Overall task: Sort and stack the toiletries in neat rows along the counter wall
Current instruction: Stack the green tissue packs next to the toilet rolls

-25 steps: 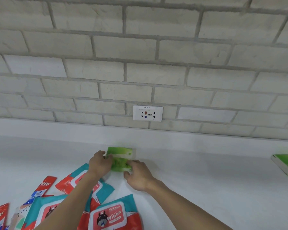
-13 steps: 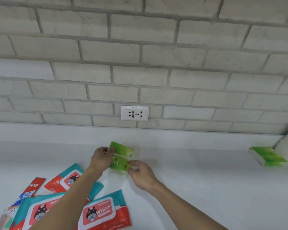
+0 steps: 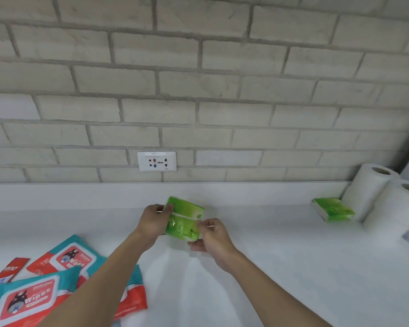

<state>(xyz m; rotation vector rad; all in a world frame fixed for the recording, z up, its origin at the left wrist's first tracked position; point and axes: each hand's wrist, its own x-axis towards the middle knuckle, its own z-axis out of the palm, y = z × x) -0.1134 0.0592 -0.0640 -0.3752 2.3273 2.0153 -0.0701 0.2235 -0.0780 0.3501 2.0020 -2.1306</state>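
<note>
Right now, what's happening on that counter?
A person is holding green tissue packs between both hands, the left hand at the left edge and the right hand at the lower right corner, near the counter wall below the outlet. Another green pack lies beside the paper towel rolls. Wipes packs and toothpaste boxes are unsorted at lower left.

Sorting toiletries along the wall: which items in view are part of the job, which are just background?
Part of the job:
- green tissue packs, held by left hand and right hand
- green pack by the wall
- wipes packs
- toothpaste box
- paper towel rolls

Background:
- wall socket
- brick wall
- counter
</note>
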